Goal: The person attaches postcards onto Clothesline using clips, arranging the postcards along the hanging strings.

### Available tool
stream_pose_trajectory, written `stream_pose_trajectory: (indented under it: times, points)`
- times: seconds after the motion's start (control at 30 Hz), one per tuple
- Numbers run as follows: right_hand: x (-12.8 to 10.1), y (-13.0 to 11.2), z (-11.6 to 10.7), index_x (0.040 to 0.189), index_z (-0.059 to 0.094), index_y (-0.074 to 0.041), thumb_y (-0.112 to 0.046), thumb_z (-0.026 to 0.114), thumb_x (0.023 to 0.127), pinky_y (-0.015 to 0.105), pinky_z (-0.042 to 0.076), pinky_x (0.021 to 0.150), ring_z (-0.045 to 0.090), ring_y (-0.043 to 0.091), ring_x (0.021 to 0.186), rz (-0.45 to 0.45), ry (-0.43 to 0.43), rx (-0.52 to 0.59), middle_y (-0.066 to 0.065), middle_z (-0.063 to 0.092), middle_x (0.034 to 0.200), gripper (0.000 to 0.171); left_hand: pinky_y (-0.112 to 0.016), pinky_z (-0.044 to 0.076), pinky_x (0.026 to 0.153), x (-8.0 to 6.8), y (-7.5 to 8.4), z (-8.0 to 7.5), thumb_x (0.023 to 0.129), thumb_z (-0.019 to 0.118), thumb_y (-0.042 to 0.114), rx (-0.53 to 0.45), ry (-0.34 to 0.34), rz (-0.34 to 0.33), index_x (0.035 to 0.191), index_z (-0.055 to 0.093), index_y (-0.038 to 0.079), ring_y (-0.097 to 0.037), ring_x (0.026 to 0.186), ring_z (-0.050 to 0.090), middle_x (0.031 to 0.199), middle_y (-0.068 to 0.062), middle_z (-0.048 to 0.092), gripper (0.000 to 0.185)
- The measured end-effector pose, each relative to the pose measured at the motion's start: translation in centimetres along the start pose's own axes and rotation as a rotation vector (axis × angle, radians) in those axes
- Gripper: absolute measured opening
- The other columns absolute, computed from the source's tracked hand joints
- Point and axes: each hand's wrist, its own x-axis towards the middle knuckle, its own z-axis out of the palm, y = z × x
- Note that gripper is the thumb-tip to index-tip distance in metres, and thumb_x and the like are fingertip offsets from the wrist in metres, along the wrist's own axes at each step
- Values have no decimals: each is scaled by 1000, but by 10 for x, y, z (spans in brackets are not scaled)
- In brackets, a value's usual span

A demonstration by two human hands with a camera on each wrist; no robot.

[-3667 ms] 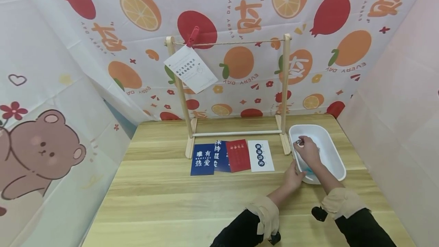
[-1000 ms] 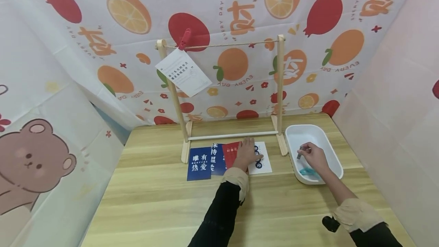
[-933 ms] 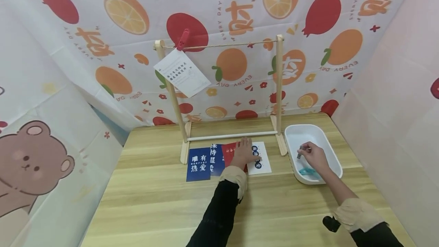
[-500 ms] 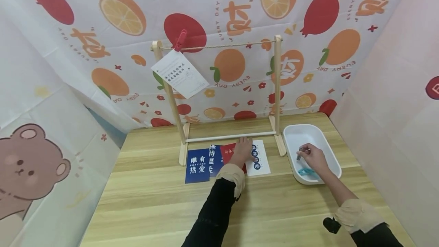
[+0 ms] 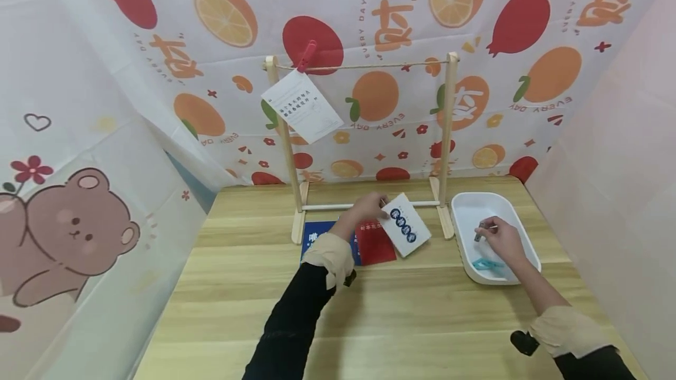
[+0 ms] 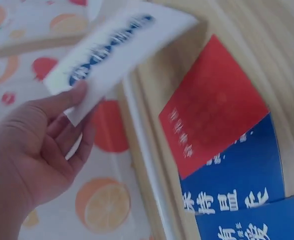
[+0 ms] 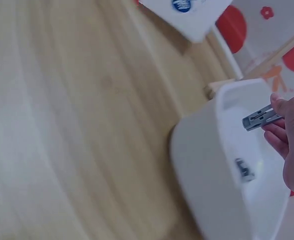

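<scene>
Left hand (image 5: 364,209): clamped on one end of the white card (image 5: 405,225).
White card: lifted and tilted, near the rack (image 5: 448,133) and the red card (image 6: 214,105).
Right hand (image 5: 504,240): pinching a grey clip (image 7: 259,120) over the tray (image 7: 201,160).
Tray: on the table (image 5: 422,321), right of the rack, with a teal clip (image 5: 487,264) inside.
Red card: flat on the table, partly overlapping a blue card (image 6: 236,167).

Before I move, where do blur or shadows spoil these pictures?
Head view: mostly clear, a soft shadow on the pale wooden tabletop beside the left black fabric sleeve; left wrist view: printing on the white rectangular paper card is blurred; right wrist view: tabletop grain is smeared, while the small grey clip looks crisper than the white plastic basin.
</scene>
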Motion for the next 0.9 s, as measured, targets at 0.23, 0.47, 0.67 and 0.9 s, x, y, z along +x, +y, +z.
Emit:
stream_pose_trajectory:
  times: [0.23, 0.47, 0.67, 0.9]
  points:
    - [33, -66, -31, 101, 58, 5, -21, 64, 88, 18, 43, 61, 57, 29, 85, -98, 133, 86, 21, 61, 94, 30, -30, 53, 71, -55, 27, -61, 76, 68, -9, -650, 305, -56, 100, 54, -8, -24, 83, 62, 95, -19, 63, 28]
    - [78, -190, -56, 101, 61, 1, -25, 67, 85, 15, 42, 60, 54, 7, 74, -282, 162, 261, 10, 61, 91, 31, -27, 49, 78, -93, 62, -111, 81, 63, -9, -1041, 631, 11, 108, 50, -6, -15, 87, 60, 104, -16, 62, 30]
    - [104, -299, -67, 102, 62, -3, -24, 69, 84, 16, 39, 54, 49, 9, 69, -340, 111, 471, 0, 59, 85, 30, -24, 50, 74, -86, 68, -131, 81, 64, -9, -1137, 838, 88, 115, 50, -7, -20, 93, 61, 111, -20, 60, 37]
    - [133, -389, -66, 103, 63, -6, -21, 69, 83, 22, 43, 61, 51, 14, 73, -305, 68, 644, 1, 58, 90, 26, -20, 48, 67, -80, 70, -145, 79, 66, -8, -1198, 1004, 75, 110, 51, -5, -17, 86, 61, 106, -19, 62, 34]
